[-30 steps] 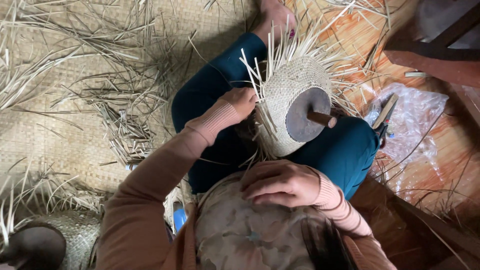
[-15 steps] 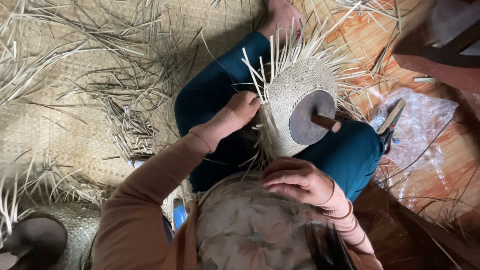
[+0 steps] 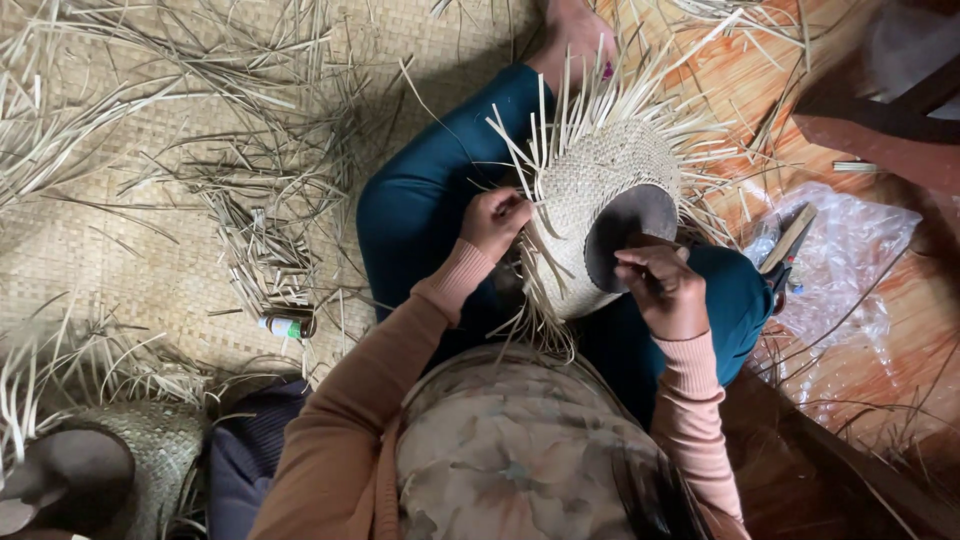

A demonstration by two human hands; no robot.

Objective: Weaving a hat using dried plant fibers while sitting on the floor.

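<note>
A half-woven straw piece sits on a dark round wooden mould in my lap, on teal trousers, with loose strand ends sticking out all around it. My left hand pinches strands at its left edge, fingers closed. At the face of the mould, my right hand has its fingers curled over the wooden peg, which it hides.
Loose straw strips litter the woven mat to the left. A small bottle lies near my left knee. A second woven piece on a mould stands bottom left. A plastic bag, a dark-handled tool and dark wooden furniture are on the right.
My right hand rose from in front of my chest to the mould and closed over its peg. My left hand stayed at the weave's left edge.
</note>
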